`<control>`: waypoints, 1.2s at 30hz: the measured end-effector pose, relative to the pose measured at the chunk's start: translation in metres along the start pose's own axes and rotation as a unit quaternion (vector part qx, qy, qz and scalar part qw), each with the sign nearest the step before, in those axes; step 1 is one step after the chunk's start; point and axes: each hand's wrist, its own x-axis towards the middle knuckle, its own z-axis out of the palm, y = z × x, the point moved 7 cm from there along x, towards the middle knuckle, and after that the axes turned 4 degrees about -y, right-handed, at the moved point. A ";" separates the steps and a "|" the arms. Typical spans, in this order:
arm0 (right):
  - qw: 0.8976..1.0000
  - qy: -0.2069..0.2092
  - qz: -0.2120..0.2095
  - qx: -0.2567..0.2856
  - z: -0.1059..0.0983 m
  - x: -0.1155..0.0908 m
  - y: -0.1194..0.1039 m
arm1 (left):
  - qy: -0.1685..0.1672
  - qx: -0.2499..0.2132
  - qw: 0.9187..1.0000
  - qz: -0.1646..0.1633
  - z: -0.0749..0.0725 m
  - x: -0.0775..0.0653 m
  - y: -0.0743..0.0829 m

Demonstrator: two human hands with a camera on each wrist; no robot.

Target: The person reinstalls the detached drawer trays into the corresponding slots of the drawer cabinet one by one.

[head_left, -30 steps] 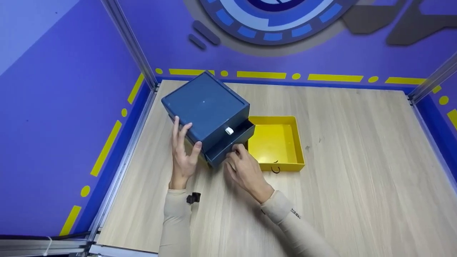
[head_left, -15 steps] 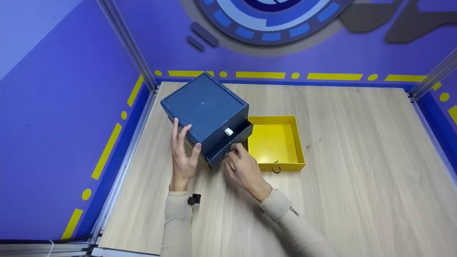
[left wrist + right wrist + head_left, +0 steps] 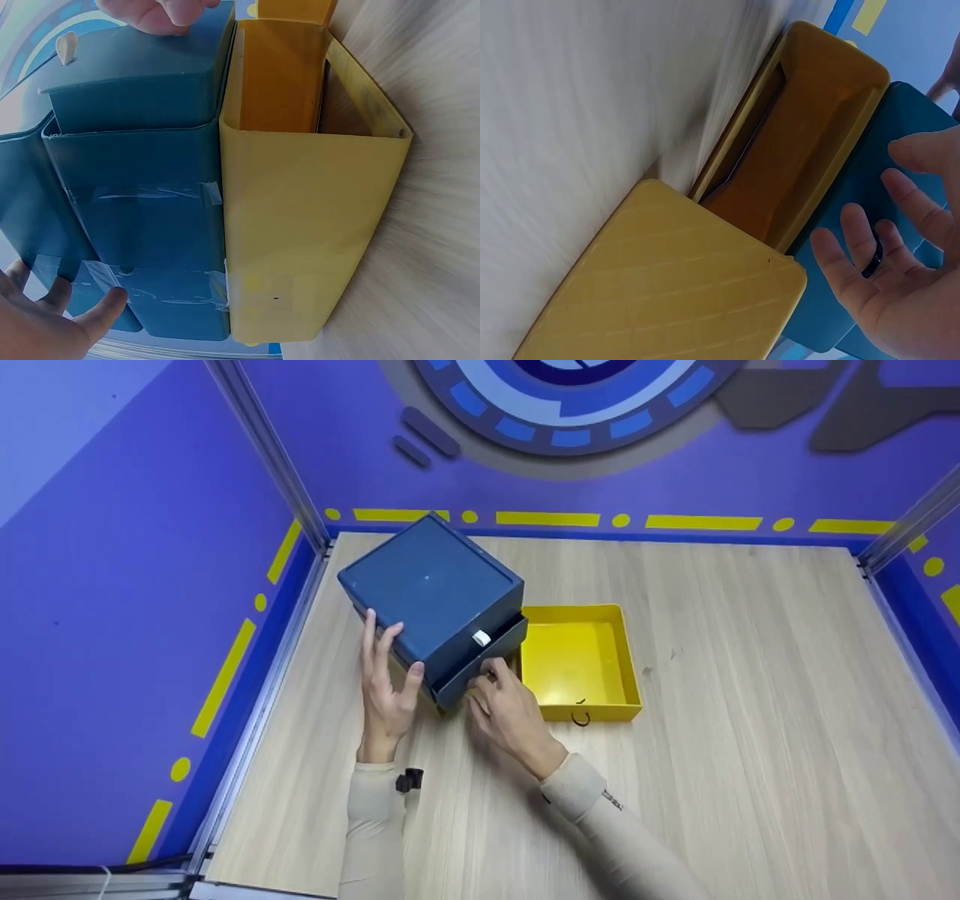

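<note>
Dark blue stacked drawer boxes (image 3: 427,585) stand turned at an angle, the upper one bearing a white tab (image 3: 481,638). Below it, a blue drawer (image 3: 511,639) sticks partly out. My left hand (image 3: 386,690) rests along the stack's left side, fingers extended. At the drawer's front is my right hand (image 3: 510,712), fingers bent and fingertips against it; a dark ring pull (image 3: 874,259) shows between the fingers in the right wrist view. Under the blue boxes is a yellow housing (image 3: 300,202) with an open front. A yellow drawer (image 3: 577,660) lies beside the stack.
The wooden table (image 3: 750,697) extends right and forward of the things. Purple panels (image 3: 150,622) enclose the left and back, with metal rails (image 3: 270,442) at the corners. A dark ring pull hangs on the yellow drawer's front wall (image 3: 607,712).
The blue drawer has slid a little further into its box, and my right hand has moved inward with it. My left hand stays on the stack's side.
</note>
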 end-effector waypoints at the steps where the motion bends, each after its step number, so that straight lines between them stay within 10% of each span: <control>1: 1.000 0.001 -0.001 -0.002 0.000 0.001 0.000 | 0.000 -0.001 1.000 0.000 0.000 0.000 0.000; 26: 1.000 0.009 -0.019 0.006 0.012 0.010 0.000 | -0.006 -0.006 1.000 -0.021 0.000 0.000 0.000; 36: 0.990 0.107 -0.041 0.083 -0.017 -0.006 0.005 | 0.000 -0.015 1.000 0.000 0.001 0.001 -0.001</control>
